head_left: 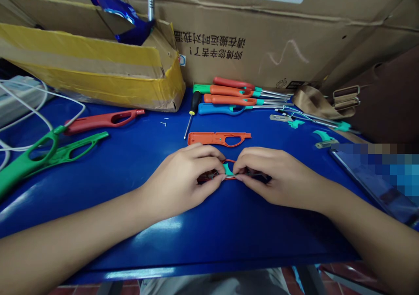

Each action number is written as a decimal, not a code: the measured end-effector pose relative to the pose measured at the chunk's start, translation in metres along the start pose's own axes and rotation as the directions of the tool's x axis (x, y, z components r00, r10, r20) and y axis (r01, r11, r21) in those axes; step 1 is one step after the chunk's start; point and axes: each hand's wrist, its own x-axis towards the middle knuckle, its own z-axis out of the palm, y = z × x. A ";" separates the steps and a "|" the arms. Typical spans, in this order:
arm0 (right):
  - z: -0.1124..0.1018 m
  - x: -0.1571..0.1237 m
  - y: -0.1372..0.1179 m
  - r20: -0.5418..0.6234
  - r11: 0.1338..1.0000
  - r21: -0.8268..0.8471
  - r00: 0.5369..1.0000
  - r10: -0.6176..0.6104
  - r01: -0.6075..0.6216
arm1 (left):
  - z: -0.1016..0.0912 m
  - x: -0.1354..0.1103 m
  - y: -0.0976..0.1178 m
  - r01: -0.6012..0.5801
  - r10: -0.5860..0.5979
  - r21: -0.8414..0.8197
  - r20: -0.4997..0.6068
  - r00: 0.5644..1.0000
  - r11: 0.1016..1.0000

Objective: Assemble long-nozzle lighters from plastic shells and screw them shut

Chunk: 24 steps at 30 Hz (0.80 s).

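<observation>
My left hand (186, 177) and my right hand (271, 177) meet at the middle of the blue table (137, 164). Both pinch an orange lighter half-shell (229, 162) lying flat, mostly hidden under my fingers. A small teal trigger piece (227, 169) shows between my fingertips. Just beyond lies a matching orange half-shell (218, 138), open side up. A black-and-yellow screwdriver (192, 111) lies behind it, tip toward me.
Several assembled long lighters (235, 97) are stacked at the back. Red (101, 121) and green (55, 153) shells lie at left. Teal parts (322, 135) and metal tubes sit at right. A yellow-taped carton (98, 74) and a tablet (376, 181) flank the table.
</observation>
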 end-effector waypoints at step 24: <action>-0.003 0.001 0.000 -0.008 1.000 0.006 1.000 0.007 -0.007 | -0.010 0.003 0.004 -0.025 0.025 0.001 0.015 1.000 1.000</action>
